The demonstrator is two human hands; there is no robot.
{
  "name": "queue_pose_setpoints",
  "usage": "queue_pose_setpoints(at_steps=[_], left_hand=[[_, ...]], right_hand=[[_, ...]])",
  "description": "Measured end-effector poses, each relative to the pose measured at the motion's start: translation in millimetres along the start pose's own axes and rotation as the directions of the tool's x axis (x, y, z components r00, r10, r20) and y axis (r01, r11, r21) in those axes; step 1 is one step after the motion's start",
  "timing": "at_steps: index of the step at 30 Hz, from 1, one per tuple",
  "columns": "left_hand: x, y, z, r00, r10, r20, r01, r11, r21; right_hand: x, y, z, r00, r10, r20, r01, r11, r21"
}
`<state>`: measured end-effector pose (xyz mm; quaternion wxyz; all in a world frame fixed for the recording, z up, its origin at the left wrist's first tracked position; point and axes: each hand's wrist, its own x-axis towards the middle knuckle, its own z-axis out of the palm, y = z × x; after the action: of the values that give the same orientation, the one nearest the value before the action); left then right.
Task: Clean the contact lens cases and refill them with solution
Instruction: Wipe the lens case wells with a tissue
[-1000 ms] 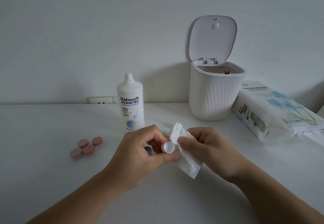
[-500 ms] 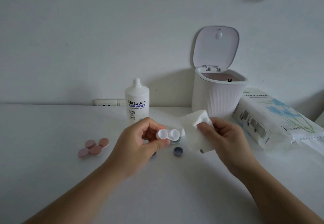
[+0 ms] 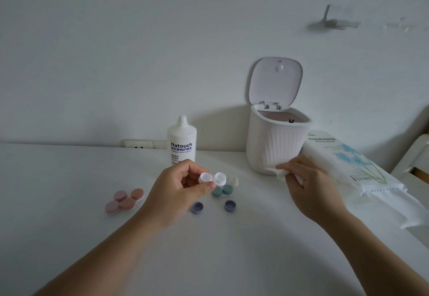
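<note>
We are holding the open white lens case (image 3: 213,178) in our left hand (image 3: 178,191), thumb and fingertips pinching its near well, the two uncapped cups facing up just past our fingertips. Beyond and below that pinch the green case (image 3: 222,191) is lying capped, and the two loose purple caps (image 3: 196,207) are sitting on the table (image 3: 69,179) under our thumb. Our right hand (image 3: 311,184) is clutching the used tissue (image 3: 277,172), fingers curled round it, right in front of the open bin (image 3: 274,138). To do this step well, we are judging it best to lift the tissue over the rim and let go cleanly, while keeping the case level and its wells untouched. Past our left knuckles the pink cases (image 3: 124,201) are waiting closed. The bottle (image 3: 181,143) behind our fingers is reading "Natouch, Contact Lens Solution"; the pack (image 3: 343,156) beside our right hand is reading "TISSUE PAPER"
</note>
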<state>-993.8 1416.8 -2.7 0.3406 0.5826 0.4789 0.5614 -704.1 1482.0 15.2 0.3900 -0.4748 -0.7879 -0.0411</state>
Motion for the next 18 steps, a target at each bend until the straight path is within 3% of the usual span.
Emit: queue_pose_setpoints(at_steps=[8, 13, 18], left_hand=[[-2, -1, 1, 0.999, -0.018, 0.034, 0.018, 1.0, -0.009], [-3, -1, 1, 0.998, -0.025, 0.056, 0.026, 1.0, -0.006], [-4, 0, 2, 0.997, -0.04, 0.073, 0.038, 0.999, 0.03]], right_hand=[[-21, 7, -3, 0.959, 0.013, 0.281, 0.038, 0.983, -0.178], [-25, 8, -7, 0.867, 0.073, 0.494, 0.073, 0.96, -0.271], [-11, -3, -17, 0.823, 0.108, 0.558, 0.112, 0.932, -0.345]])
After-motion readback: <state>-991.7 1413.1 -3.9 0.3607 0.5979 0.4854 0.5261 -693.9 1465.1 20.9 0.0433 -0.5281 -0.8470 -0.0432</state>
